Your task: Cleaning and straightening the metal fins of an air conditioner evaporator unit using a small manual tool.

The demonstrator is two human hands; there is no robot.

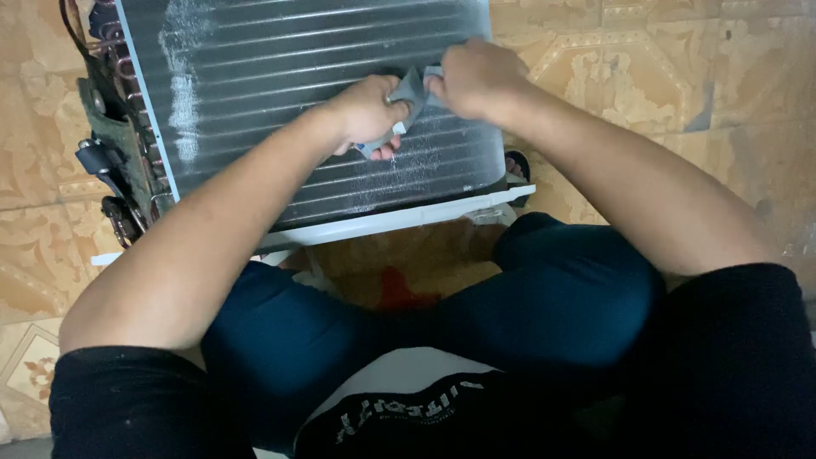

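Head view, person seated on a tiled floor (697, 76) with knees apart, dark blue trousers, black top. In front lies a finned coil panel (280, 76), dark grey, with horizontal tube lines across it and a white frame edge (399, 219) along its near side. No real container in view; the panel holds nothing but whitish residue, one vertical streak near its left side (181, 93) and a speckled patch below the hands. Copper tube bends and dark fittings (115, 161) sit at the panel's left end, partly out of frame. Both hands meet over the right-centre of the panel. Left hand (370, 115) is clenched, fingers curled tight round a small grey tool or cloth-like piece (408, 98); can't tell exactly what it is, a pale end of it shows just under the fist. Right hand (476, 78) is also closed, gripping the other end of the same grey piece from the upper right, knuckles toward the camera. The grey piece sits between the two fists, against or just above the fins; contact with the fins is not clear. A dark sandal toe (516, 166) shows just beside the panel's right edge. Orange-brown floor and a red patch (399, 289) show between the knees, below the white frame edge.
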